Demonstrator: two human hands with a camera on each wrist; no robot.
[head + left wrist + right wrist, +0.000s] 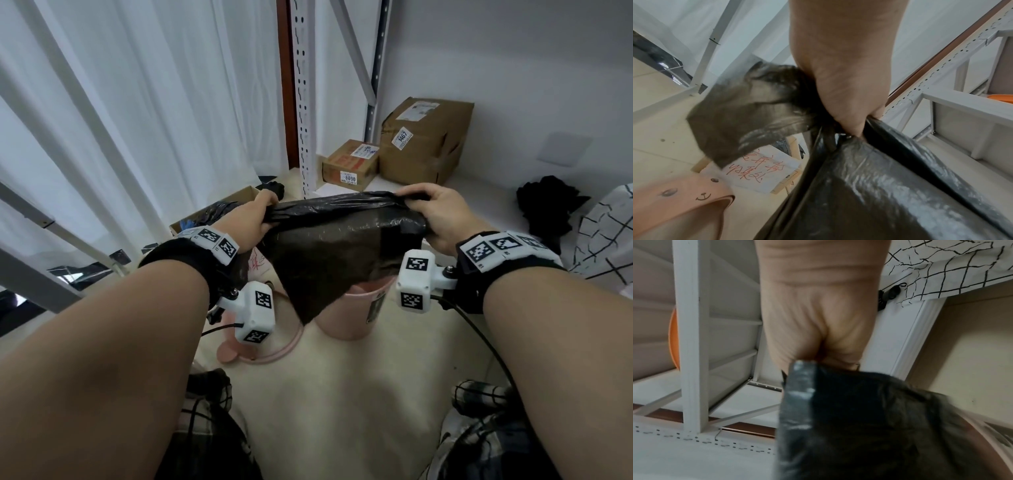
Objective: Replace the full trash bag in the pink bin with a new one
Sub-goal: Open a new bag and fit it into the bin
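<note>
A thin black trash bag [329, 253] hangs stretched between both hands above the pink bin [356, 311], whose mouth it mostly hides. My left hand [260, 212] grips the bag's top edge at its left end, and my right hand [435, 209] grips the right end. The bag's lower corner dangles in front of the bin. In the left wrist view my fingers [851, 104] bunch the black plastic [869, 186]. In the right wrist view the bag [869, 426] fills the lower frame below my closed hand [818, 331]. The pink bin's lid [263, 349] lies on the floor to its left.
Two cardboard parcels [421, 140] sit against the wall behind a white metal shelf post [305, 102]. White curtains hang at left. An open carton [219, 209] with black plastic stands left of the bin. Black cloth [548, 202] and a grid-patterned sheet [606, 233] lie at right.
</note>
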